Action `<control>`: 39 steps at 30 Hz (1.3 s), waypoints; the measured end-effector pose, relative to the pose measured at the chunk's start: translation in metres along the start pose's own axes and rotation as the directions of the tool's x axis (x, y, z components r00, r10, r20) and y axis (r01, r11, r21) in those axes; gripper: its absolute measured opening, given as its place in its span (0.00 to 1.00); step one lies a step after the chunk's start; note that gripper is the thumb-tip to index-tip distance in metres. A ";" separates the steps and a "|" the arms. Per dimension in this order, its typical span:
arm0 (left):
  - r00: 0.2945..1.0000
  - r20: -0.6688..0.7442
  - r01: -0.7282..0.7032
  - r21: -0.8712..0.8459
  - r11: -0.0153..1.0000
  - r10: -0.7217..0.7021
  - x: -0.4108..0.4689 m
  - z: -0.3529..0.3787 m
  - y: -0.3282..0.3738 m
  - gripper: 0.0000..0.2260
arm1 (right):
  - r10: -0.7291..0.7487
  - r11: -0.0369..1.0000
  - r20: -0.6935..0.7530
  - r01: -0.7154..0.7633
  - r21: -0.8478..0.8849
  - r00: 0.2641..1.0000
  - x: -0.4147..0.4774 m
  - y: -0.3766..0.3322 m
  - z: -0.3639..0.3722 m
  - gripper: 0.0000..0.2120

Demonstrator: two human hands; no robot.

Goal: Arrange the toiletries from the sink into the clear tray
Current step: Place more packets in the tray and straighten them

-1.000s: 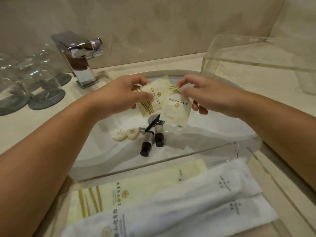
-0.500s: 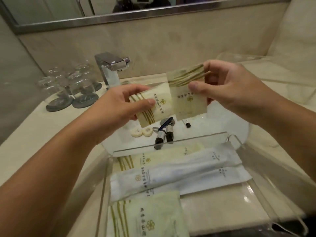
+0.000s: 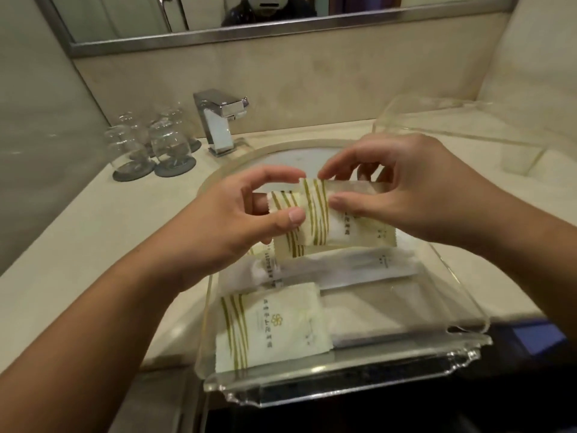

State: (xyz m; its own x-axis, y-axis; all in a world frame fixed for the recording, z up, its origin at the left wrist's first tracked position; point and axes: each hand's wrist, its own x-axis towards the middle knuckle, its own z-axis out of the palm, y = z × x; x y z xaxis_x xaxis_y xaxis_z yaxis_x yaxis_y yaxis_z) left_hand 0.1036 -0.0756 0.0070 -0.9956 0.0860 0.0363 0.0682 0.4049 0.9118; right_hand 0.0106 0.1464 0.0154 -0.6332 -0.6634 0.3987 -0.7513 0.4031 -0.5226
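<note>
My left hand [image 3: 249, 210] pinches one cream sachet with green stripes [image 3: 285, 245]. My right hand [image 3: 402, 192] pinches a second striped sachet [image 3: 340, 226] that overlaps the first. Both sachets hang above the far end of the clear tray [image 3: 343, 382], which stands at the counter's front edge. In the tray lie a striped cream packet [image 3: 274, 326] at the near left and long white packets [image 3: 337, 267] across the middle. The sink [image 3: 296, 154] lies behind my hands, and its contents are hidden.
A chrome tap [image 3: 218, 120] stands at the sink's back left. Upturned glasses [image 3: 150, 145] on dark coasters sit left of the tap. A clear acrylic box [image 3: 452, 123] rests on the counter at the back right. A mirror edge runs along the wall.
Both hands have carried the two sachets from over the sink back above the tray and brought them together, overlapping. The view has tilted back, so the whole tray shows.
</note>
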 end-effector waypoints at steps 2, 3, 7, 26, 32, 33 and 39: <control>1.000 0.019 0.012 0.008 1.000 -0.012 -0.003 0.003 0.000 0.20 | -0.023 1.000 0.017 0.023 -0.002 1.000 -0.007 -0.004 0.005 0.13; 1.000 0.027 0.016 0.018 1.000 -0.017 -0.005 0.004 0.000 0.20 | -0.033 0.999 0.021 0.033 0.001 0.999 -0.010 -0.006 0.007 0.13; 0.999 0.023 0.028 0.091 0.995 -0.030 -0.009 0.012 0.000 0.18 | -0.048 0.999 0.015 0.048 0.002 0.999 -0.021 -0.010 0.017 0.12; 0.997 0.071 -0.034 0.389 0.921 0.006 -0.031 0.019 0.003 0.13 | 0.143 0.975 0.337 -0.191 0.113 0.931 -0.053 0.004 -0.005 0.10; 0.994 0.098 -0.093 0.637 0.765 0.039 -0.059 0.006 -0.006 0.15 | 0.151 0.962 0.373 -0.223 0.159 0.916 -0.054 0.006 -0.012 0.10; 0.993 0.113 -0.098 0.658 0.747 0.031 -0.062 0.007 -0.008 0.16 | 0.153 0.961 0.393 -0.229 0.154 0.907 -0.053 0.006 -0.011 0.10; 0.992 0.121 -0.106 0.698 0.708 0.029 -0.067 0.006 -0.017 0.18 | 0.179 0.984 0.374 -0.157 -0.090 0.910 -0.055 0.003 0.003 0.14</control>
State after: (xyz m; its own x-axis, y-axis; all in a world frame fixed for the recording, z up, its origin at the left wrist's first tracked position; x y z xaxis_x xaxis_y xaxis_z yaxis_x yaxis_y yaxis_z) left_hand 0.1693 -0.0826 -0.0131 -0.9782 0.2071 0.0126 0.1980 0.9133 0.3560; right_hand 0.0435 0.1821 -0.0100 -0.6410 -0.7674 -0.0128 -0.6564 0.5568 -0.5090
